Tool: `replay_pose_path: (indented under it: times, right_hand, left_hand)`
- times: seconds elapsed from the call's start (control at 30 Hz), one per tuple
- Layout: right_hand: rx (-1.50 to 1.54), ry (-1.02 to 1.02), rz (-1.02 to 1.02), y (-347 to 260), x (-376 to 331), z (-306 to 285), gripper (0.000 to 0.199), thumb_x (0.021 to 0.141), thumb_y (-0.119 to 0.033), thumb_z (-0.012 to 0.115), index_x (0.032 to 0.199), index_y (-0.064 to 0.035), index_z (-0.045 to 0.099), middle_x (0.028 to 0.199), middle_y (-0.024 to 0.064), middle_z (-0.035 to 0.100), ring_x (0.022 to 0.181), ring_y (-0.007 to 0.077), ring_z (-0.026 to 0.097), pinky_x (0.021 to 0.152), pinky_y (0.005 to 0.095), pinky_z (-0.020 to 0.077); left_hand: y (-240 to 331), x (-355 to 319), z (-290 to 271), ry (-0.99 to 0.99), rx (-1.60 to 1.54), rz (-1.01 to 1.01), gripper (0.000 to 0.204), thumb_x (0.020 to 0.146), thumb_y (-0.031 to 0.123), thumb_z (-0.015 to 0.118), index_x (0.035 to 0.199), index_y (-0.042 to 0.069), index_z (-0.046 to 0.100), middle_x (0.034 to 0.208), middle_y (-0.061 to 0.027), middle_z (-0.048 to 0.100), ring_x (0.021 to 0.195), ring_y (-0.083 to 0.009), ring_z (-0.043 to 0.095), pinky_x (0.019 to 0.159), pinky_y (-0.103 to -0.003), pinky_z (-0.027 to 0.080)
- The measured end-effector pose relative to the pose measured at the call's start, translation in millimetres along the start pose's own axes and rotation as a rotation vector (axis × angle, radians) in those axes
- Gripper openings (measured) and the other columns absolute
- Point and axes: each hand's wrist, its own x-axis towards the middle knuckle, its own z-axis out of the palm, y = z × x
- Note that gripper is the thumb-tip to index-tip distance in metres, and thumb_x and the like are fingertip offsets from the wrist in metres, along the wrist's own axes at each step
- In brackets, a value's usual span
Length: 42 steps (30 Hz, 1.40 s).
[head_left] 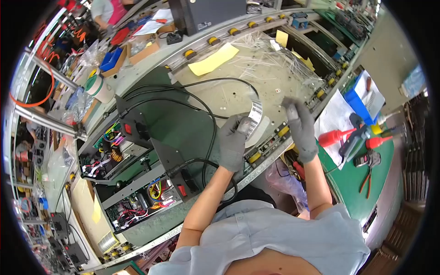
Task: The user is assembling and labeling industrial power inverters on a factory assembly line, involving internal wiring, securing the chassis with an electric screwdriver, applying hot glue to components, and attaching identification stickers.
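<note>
My left hand (232, 144), in a grey glove, pinches a curved strip of white barcode labels (255, 113) between thumb and fingers. To its right, my gloved right hand (301, 130) is raised apart from the strip. Its fingers are bent together and slightly blurred; anything between them cannot be made out. Left of my hands lie two opened electronic units (137, 192) with dark metal panels, red switches, circuit boards and coloured wires. Black power cables (213, 133) run from them, looping close to my left hand.
Yellow paper (213, 59) and clear plastic scraps (268, 57) lie on the roller-edged work surface. On the green side table (382, 172) are red bottles (334, 137), pliers (365, 183) and a blue bin (364, 98). A white-green cup (98, 88) stands far left; another person (107, 11) is beyond.
</note>
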Motion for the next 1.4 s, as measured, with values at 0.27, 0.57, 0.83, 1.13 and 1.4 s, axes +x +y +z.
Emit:
replay_pose_path:
  times: [0.27, 0.57, 0.83, 1.13, 1.4]
  right_hand:
    - [0.705, -0.331, 0.289, -55.0, 49.2, 57.3, 0.025, 0.086, -0.017, 0.054, 0.102, 0.0022, 0.058, 0.082, 0.0023, 0.06, 0.069, 0.0076, 0.052, 0.064, 0.0225, 0.0428]
    - [0.451, -0.679, -0.312, -111.9, 74.7, 112.0, 0.017, 0.084, -0.009, 0.059, 0.094, 0.003, 0.06, 0.076, 0.0028, 0.06, 0.068, 0.0056, 0.052, 0.063, 0.021, 0.0431]
    - [0.321, -0.777, -0.468, -140.0, 81.7, 154.3, 0.017, 0.08, -0.009, 0.063, 0.093, 0.0008, 0.061, 0.078, 0.0075, 0.061, 0.068, 0.0093, 0.056, 0.063, 0.023, 0.0455]
    - [0.621, -0.689, -0.384, -149.5, 100.8, 211.2, 0.015, 0.081, -0.008, 0.061, 0.092, 0.0023, 0.061, 0.079, 0.0113, 0.062, 0.069, 0.0113, 0.058, 0.063, 0.0246, 0.0466]
    - [0.551, -0.64, -0.309, -153.1, 108.7, 232.1, 0.011, 0.08, -0.007, 0.061, 0.085, 0.0027, 0.061, 0.07, 0.0098, 0.061, 0.06, 0.0097, 0.056, 0.057, 0.0239, 0.0451]
  left_hand:
    - [32.8, -21.1, 3.0, 0.016, 0.307, 0.211, 0.033, 0.087, 0.022, 0.057, 0.111, -0.001, 0.053, 0.104, -0.006, 0.054, 0.088, -0.0109, 0.052, 0.075, -0.026, 0.045]
    - [205.3, -56.6, -67.2, 0.415, 0.955, 0.669, 0.068, 0.072, 0.039, 0.07, 0.122, -0.001, 0.046, 0.125, -0.0166, 0.044, 0.109, -0.0292, 0.047, 0.088, -0.038, 0.042]
    - [204.6, -22.7, -110.1, 0.378, 0.189, 0.222, 0.036, 0.08, -0.001, 0.062, 0.115, 0.0, 0.052, 0.105, -0.0043, 0.058, 0.096, -0.0097, 0.055, 0.084, -0.022, 0.046]
    - [200.9, 3.5, -124.0, 0.457, 0.283, 0.216, 0.035, 0.082, -0.005, 0.057, 0.116, 0.002, 0.053, 0.092, -0.0002, 0.057, 0.082, -0.0051, 0.054, 0.075, -0.018, 0.044]
    - [196.0, 20.9, -148.4, 0.487, 0.438, 0.505, 0.034, 0.079, -0.002, 0.062, 0.112, -0.001, 0.057, 0.102, -0.0031, 0.052, 0.085, -0.0071, 0.05, 0.075, -0.021, 0.045]
